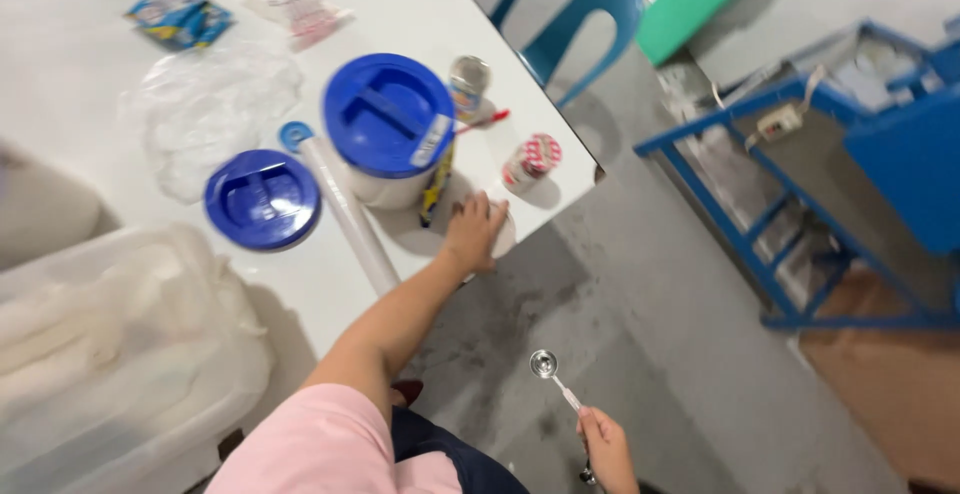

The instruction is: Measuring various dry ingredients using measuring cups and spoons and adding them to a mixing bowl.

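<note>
R hand (604,448) nearest cam, fist clamped on small metal spoon (553,377) over the floor, long axis diagonal w/ bowl pointing up-left toward bench (330,284); L hand (474,232) flat, open at bench edge.

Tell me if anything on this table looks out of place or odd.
Nothing is spilled or broken. A loose blue lid lies flat beside the tub, which has its own lid on. Crumpled plastic wrap and snack packets are scattered behind. The right hand holds a metal scoop out over the floor, off the table.
</note>
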